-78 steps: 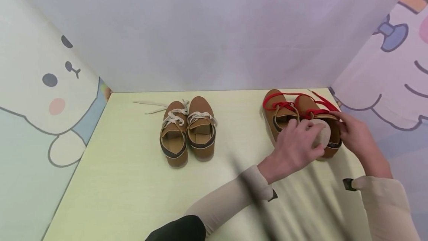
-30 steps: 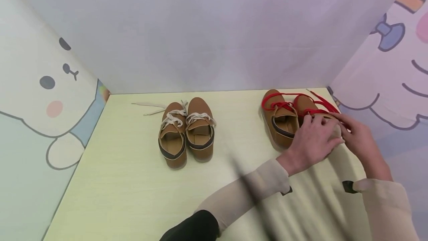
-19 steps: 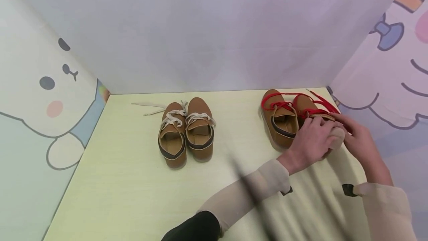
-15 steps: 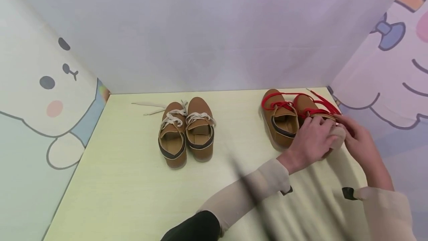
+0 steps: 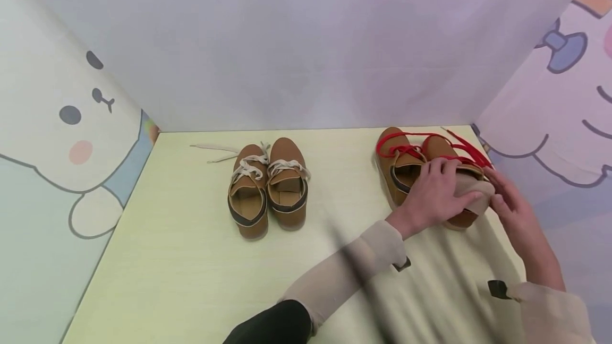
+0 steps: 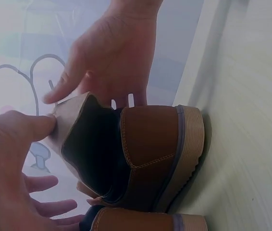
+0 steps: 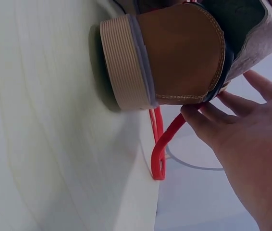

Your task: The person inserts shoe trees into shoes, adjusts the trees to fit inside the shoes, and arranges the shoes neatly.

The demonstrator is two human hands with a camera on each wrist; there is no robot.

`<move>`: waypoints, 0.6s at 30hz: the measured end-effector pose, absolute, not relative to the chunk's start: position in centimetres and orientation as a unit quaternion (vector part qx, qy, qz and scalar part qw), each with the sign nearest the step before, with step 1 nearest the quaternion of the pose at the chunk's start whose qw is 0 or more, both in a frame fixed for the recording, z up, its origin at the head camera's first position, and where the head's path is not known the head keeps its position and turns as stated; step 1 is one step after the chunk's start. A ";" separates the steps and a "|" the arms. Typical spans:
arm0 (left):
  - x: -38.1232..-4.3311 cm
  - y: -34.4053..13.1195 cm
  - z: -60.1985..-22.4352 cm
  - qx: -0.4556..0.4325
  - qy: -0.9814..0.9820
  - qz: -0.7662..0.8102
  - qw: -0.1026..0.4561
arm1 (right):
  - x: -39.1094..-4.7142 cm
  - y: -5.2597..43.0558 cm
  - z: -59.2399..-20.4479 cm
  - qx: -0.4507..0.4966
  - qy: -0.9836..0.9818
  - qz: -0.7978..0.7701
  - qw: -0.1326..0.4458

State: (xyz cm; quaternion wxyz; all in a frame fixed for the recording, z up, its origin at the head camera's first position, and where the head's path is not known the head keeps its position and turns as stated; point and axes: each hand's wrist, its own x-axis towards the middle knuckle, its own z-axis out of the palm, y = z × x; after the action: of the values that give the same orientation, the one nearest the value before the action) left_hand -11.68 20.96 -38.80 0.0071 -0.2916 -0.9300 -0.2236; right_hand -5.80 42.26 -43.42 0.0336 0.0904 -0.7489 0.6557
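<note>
A beige insole (image 5: 480, 187) sticks up out of the right-hand one of two brown shoes with red laces (image 5: 462, 221); its rounded end stands above the collar. With its thumb, my left hand (image 5: 432, 192) touches the insole's edge, while its other fingers reach forward, apart from the insole in the left wrist view. On the shoe's other side, my right hand (image 5: 523, 227) rests extended fingers against the collar and a red lace (image 7: 169, 134). The part of the insole (image 6: 71, 113) inside the shoe is hidden in the dark opening.
The other red-laced shoe (image 5: 389, 137) stands close on the left. Farther left, a pair of brown shoes with white laces (image 5: 287, 150) stands side by side on the pale tabletop (image 5: 191, 259). Walls with cartoon prints border the table at back and sides.
The left hand's grip on the insole has loosened and its fingers have drawn back leftward. More of the insole shows now. The right hand has shifted slightly down along the shoe's side.
</note>
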 end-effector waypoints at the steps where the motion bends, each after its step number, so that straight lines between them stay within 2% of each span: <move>1: -11.7 21.0 -38.8 -0.290 -0.930 -0.227 0.001 | -5.7 42.2 -43.4 0.089 -0.754 0.651 0.028; 5: -11.8 21.1 -39.1 -0.282 -0.929 -0.237 -0.024 | -5.6 42.1 -43.1 0.082 -0.791 0.606 0.025; 12: -12.2 20.9 -39.4 -0.273 -0.923 -0.264 -0.060 | -5.9 42.3 -43.1 0.066 -0.847 0.524 0.053; 18: -12.4 20.7 -39.6 -0.270 -0.924 -0.264 -0.058 | -6.4 42.2 -43.1 0.037 -0.871 0.485 0.064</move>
State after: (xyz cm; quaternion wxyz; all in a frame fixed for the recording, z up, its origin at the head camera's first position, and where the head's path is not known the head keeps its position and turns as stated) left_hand -12.40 20.73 -39.63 -0.0582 -0.2701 -0.9240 -0.2643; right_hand -6.36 42.18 -43.07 0.0639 0.0366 -0.8713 0.4853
